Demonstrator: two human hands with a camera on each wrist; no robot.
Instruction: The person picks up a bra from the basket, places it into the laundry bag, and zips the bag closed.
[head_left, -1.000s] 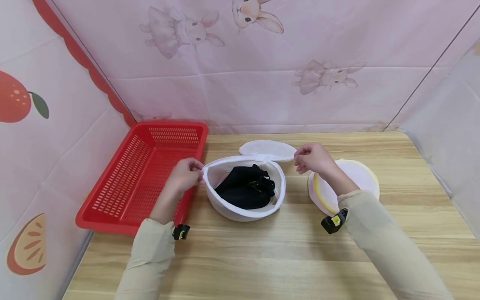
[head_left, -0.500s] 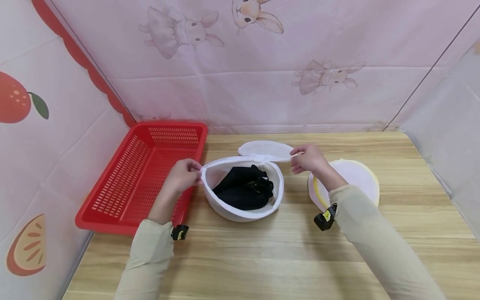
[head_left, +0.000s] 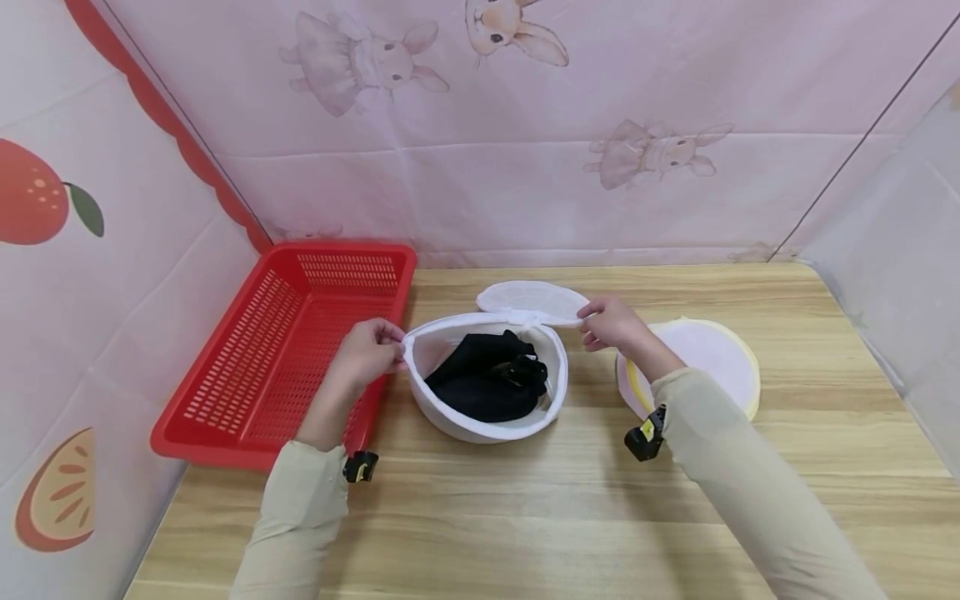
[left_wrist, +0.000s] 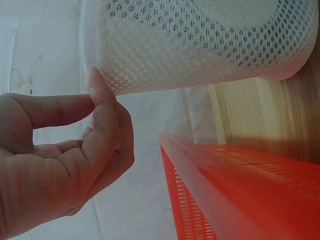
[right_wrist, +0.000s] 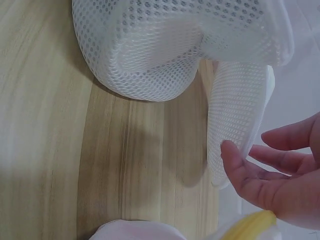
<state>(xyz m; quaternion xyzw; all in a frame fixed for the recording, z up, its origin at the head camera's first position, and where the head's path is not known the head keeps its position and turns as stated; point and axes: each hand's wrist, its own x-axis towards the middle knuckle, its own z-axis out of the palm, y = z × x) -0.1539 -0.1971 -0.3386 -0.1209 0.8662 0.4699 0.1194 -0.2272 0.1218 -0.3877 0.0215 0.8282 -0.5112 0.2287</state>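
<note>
A white mesh laundry bag (head_left: pixel 461 423) stands on the table with its round lid (head_left: pixel 534 298) folded back behind it. Inside lies a black cloth item (head_left: pixel 483 393), bunched up. My left hand (head_left: pixel 363 354) pinches the bag's left rim between thumb and fingertips, plain in the left wrist view, where the mesh wall (left_wrist: pixel 155 60) rises beside it. At the lid's right edge, my right hand (head_left: pixel 617 327) has its thumb and fingers on either side of the mesh; the right wrist view shows this hand (right_wrist: pixel 285 175) curled at the lid's zippered border.
To the left is a red perforated plastic basket (head_left: pixel 210 452), close by my left forearm. A flat white round bag with yellow trim (head_left: pixel 708 358) lies right of the laundry bag, partly under my right forearm. Printed cloth walls (head_left: pixel 510 200) border the table.
My right hand has shifted slightly left and nearer me, its fingers now over the lid's edge. The left hand keeps its pinch on the rim; the bag has moved barely leftward.
</note>
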